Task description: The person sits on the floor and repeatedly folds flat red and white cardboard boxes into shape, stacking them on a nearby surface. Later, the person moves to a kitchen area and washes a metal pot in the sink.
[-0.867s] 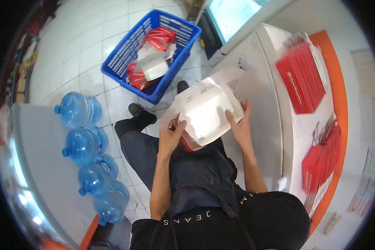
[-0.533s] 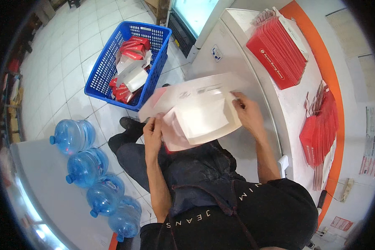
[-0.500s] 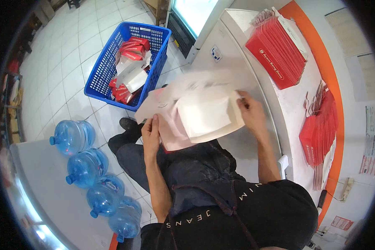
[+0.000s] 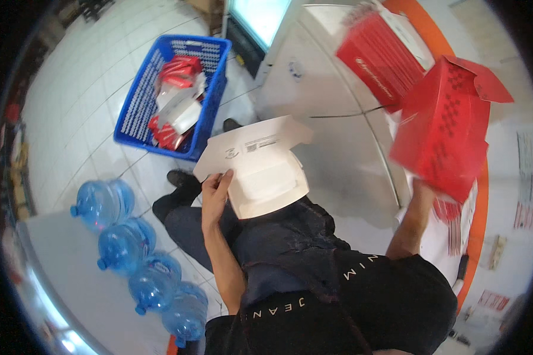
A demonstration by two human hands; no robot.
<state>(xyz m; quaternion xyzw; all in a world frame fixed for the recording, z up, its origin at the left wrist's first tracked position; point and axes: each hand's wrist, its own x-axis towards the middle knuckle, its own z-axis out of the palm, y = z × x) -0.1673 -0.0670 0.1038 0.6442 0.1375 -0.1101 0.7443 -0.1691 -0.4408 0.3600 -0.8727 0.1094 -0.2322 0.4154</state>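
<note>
My left hand (image 4: pixel 215 198) pinches the left edge of an open paper food box (image 4: pixel 266 183) above my lap. Its white inside faces up, and its wide lid flap, with small dark print, spreads away from me. Out to the right, my right hand (image 4: pixel 422 198) grips a red cardboard food box (image 4: pixel 441 127), partly opened out, with a dark pattern on its side and a loose flap at the top. The fingers of that hand are mostly hidden beneath the red box. A smaller stack of red cartons (image 4: pixel 447 212) shows just below it.
Ahead on the tiled floor stands a blue plastic basket (image 4: pixel 121 112) with several red and white boxes inside. Several large blue water bottles (image 4: pixel 124 245) line up at left. A nested stack of red boxes (image 4: pixel 376 62) sits on the white cabinet (image 4: pixel 331 77) at right.
My right hand has let go of the white box and swung right, where it now holds a red box raised over the cabinet. The left hand keeps the white box over my lap.
</note>
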